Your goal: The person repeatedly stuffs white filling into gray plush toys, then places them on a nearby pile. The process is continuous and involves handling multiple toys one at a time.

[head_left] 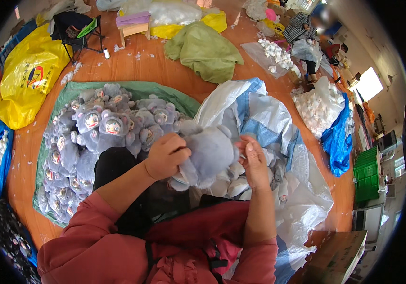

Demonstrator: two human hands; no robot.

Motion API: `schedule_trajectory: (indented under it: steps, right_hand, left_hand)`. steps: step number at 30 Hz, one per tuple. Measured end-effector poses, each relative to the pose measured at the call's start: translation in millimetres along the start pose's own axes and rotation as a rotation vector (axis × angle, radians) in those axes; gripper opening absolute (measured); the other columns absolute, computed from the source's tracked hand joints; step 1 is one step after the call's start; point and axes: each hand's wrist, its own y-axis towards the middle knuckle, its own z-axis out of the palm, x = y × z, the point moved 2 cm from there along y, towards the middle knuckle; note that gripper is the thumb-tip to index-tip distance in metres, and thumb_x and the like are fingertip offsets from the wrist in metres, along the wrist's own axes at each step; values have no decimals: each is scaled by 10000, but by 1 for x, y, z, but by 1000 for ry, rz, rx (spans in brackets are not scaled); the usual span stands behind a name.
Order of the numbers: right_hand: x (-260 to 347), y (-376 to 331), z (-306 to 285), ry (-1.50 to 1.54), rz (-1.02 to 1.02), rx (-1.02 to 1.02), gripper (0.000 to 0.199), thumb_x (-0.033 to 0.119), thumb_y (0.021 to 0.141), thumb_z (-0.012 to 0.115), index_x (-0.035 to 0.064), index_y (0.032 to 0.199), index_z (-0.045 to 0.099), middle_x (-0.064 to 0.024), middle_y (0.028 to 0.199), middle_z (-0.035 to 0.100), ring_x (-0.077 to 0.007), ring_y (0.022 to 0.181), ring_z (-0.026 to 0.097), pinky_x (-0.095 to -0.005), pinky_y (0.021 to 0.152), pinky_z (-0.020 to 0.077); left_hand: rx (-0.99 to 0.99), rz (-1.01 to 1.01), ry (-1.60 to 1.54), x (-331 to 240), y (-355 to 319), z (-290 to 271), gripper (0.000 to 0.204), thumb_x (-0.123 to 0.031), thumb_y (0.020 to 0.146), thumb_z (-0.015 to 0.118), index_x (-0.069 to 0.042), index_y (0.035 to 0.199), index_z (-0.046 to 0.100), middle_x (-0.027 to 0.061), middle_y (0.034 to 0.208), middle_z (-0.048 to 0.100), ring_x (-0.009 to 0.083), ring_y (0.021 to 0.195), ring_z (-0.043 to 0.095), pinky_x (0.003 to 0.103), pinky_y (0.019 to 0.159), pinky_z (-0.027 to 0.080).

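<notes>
Head view: our left forearm rises from the lower left, and our left hand (167, 155), back up and fingers curled, is closed around the near-left side of one pale grey, round-eared plush toy (211, 155). Our right forearm comes up steeply; our right hand (253, 161) is upright at the toy's right edge, thumb and fingers bent close together in a narrow pose, and we cannot tell whether they pinch anything. The toy is between our two hands, above our lap, its plain furry back toward us.

Left of our left hand and beyond it, we have one big heap of grey plush toys with printed faces (113, 127), too overlapped to count, on one dark green plastic sheet (189, 105). Two of the faces stand out, side by side, on the heap's far part. Beneath and beside our right hand lies one open white-and-blue woven sack (302, 201), with several grey and white fabric pieces (241, 185) in it, again uncountable.

Farther off, beyond both hands, we see one crumpled olive-green cloth bundle (205, 52), one low wooden stool with a purple top (134, 28) and one black folding chair (65, 23). Far left of our left hand is one large yellow plastic sack (25, 90); well right of our right hand, one bright green plastic crate (367, 175).
</notes>
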Motion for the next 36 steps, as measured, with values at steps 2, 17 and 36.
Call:
schedule_trajectory:
  steps: [2, 17, 36]
  right_hand:
    - [-11, -2, 12, -297, -83, 40, 418, 314, 985, 602, 16, 1276, 559, -62, 1101, 600, -130, 964, 548, -278, 866, 449]
    - [-34, 13, 6, -98, 351, -148, 318, 297, 1005, 560, 0, 985, 673, -28, 838, 644, -113, 727, 569, -271, 688, 473]
    - [-28, -10, 62, -587, -252, 283, 215, 81, 861, 698, 35, 1063, 638, -97, 945, 641, -184, 821, 646, -295, 752, 510]
  left_hand:
    - [49, 11, -71, -7, -2, 10, 269, -76, 602, 686, -87, 858, 604, 77, 860, 519, 267, 712, 568, 351, 595, 481]
    - [218, -284, -501, -23, -1, 25, 309, 65, 635, 726, -80, 876, 597, 74, 873, 558, 267, 715, 565, 329, 573, 448]
    - [373, -845, -30, -1, -20, 27, 210, -21, 700, 621, -64, 904, 646, 118, 912, 567, 360, 878, 601, 438, 746, 484]
